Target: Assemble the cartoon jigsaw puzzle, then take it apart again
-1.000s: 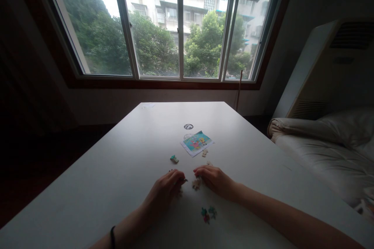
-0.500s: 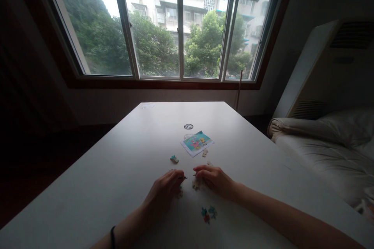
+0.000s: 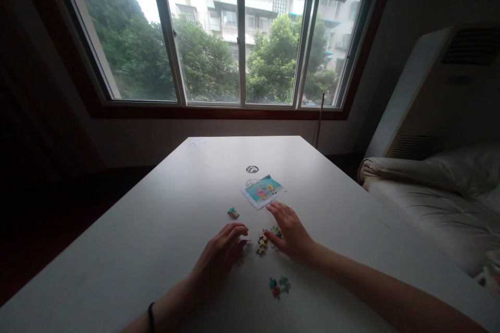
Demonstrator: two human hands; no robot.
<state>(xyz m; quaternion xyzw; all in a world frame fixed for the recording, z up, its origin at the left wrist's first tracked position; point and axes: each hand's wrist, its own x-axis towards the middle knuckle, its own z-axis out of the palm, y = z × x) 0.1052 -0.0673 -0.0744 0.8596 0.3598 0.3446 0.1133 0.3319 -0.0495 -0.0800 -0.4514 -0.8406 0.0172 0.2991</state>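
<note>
My left hand [image 3: 222,250] rests on the white table [image 3: 156,229] with its fingers curled over small jigsaw pieces. My right hand [image 3: 287,231] lies flat, fingers stretched forward toward the colourful picture card [image 3: 263,191]. Between the two hands sits a small joined cluster of puzzle pieces [image 3: 262,243], close to the right thumb. A loose green piece [image 3: 233,212] lies left of the card. Two or three coloured pieces [image 3: 278,285] lie near my right forearm.
A round dark hole [image 3: 252,169] sits in the table beyond the card. A large window [image 3: 234,36] fills the far wall. A bed with pale bedding [image 3: 429,187] and a standing air conditioner [image 3: 449,88] are to the right.
My right hand has opened and reached forward toward the card, covering the loose pieces beside it. The piece cluster it covered now shows. My left hand has barely moved.
</note>
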